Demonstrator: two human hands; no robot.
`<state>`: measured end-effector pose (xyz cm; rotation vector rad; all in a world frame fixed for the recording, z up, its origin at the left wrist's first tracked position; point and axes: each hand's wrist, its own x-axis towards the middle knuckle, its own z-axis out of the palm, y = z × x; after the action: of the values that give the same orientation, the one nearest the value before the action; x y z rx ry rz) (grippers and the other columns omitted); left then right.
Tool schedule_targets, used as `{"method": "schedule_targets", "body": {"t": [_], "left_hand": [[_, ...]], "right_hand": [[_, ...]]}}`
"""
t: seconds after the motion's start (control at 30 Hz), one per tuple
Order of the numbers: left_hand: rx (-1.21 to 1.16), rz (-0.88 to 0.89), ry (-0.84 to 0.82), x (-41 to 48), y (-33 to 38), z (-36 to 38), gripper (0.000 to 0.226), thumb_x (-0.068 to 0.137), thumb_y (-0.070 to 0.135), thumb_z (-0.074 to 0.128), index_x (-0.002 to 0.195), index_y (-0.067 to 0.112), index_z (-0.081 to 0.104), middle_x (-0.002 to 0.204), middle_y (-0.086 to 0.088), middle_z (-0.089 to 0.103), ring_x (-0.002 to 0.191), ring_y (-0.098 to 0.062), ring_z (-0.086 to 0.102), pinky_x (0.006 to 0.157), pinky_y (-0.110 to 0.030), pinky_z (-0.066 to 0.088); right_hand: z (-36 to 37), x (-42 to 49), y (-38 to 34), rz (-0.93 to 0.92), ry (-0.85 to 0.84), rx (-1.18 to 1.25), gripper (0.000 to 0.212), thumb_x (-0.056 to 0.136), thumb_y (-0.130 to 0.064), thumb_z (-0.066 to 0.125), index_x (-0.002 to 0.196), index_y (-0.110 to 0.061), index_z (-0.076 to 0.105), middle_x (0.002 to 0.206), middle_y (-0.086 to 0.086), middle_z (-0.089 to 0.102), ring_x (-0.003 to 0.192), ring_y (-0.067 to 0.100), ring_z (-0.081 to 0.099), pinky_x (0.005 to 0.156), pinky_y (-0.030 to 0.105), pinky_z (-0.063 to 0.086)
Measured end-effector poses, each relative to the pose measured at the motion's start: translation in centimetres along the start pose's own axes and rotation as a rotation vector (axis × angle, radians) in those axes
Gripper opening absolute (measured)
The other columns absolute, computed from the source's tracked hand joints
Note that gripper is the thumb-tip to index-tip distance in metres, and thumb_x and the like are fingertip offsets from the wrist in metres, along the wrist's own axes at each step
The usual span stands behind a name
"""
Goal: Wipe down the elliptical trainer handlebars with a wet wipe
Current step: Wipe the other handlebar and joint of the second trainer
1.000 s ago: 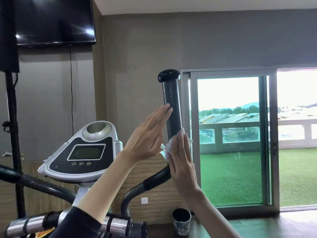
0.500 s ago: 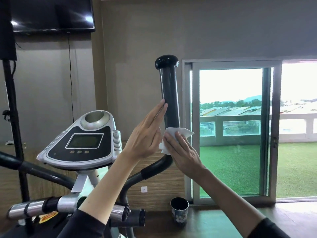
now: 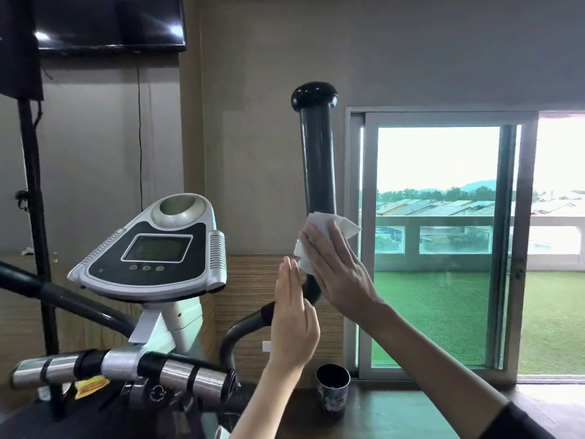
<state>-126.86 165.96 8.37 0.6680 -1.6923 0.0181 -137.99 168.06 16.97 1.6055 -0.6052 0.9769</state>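
My right hand (image 3: 342, 274) presses the white wet wipe (image 3: 319, 226) flat against the black upright handlebar (image 3: 318, 160); my left hand (image 3: 292, 324) (fingers straight) is just beside its lower bend.

Black upright handlebar (image 3: 318, 160); crumpled white wipe (image 3: 317, 221) pressed against lower shaft.

Right hand (image 3: 340, 270): raised, fingers straight and together, palm pressed flat, pointing up-left; bare forearm enters from lower right. Left hand (image 3: 292, 315): lower, just beside it, upright, seen edge-on, fingers straight, holding nothing.
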Motion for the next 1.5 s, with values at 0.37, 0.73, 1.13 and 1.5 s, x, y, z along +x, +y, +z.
{"method": "schedule_targets", "body": {"t": [0.37, 0.73, 1.13, 1.5], "left_hand": [[0.048, -0.043, -0.232, -3.2, -2.8, 3.5, 0.065, 0.098, 0.011, 0.026, 0.148, 0.014, -0.016, 0.154, 0.003, -0.025, 0.144, -0.002, -0.018, 0.119, -0.023, -0.002], [0.113, -0.047, -0.271, -3.4, -5.5, 3.4, 0.068, 0.099, 0.008, 0.025, 0.142, 0.018, -0.026, 0.151, 0.005, -0.030, 0.141, 0.000, -0.026, 0.117, -0.023, -0.009], [0.152, -0.079, -0.285, -4.7, -9.3, 3.1, 0.065, 0.101, 0.013, 0.022, 0.140, 0.020, -0.029, 0.148, 0.007, -0.037, 0.139, 0.002, -0.029, 0.115, -0.018, -0.011], [0.133, -0.114, -0.295, -5.0, -10.4, 3.7, 0.067, 0.101, 0.010, 0.026, 0.141, 0.024, -0.026, 0.151, 0.006, -0.033, 0.139, 0.001, -0.029, 0.116, -0.021, -0.009]], "right_hand": [[2.2, -4.1, 2.4, -0.331, -0.013, -0.171, 0.050, 0.105, -0.007, 0.031, 0.151, -0.005, 0.012, 0.161, 0.006, 0.000, 0.147, 0.021, 0.004, 0.120, 0.033, 0.012], [1.5, -0.9, 1.9, -0.217, 0.041, -0.189, 0.063, 0.101, -0.037, 0.032, 0.153, -0.020, 0.000, 0.160, 0.001, -0.013, 0.147, 0.018, -0.004, 0.120, 0.039, 0.002], [5.5, -5.6, 1.5, -0.375, 0.059, -0.426, 0.067, 0.094, -0.013, 0.048, 0.151, -0.003, 0.013, 0.160, 0.011, 0.002, 0.147, 0.025, -0.003, 0.118, 0.035, 0.022], [5.0, -5.1, 2.7, -0.469, 0.056, -0.412, 0.063, 0.099, -0.024, 0.037, 0.154, -0.017, 0.007, 0.161, 0.006, 0.001, 0.147, 0.020, 0.001, 0.116, 0.037, 0.026]]}}
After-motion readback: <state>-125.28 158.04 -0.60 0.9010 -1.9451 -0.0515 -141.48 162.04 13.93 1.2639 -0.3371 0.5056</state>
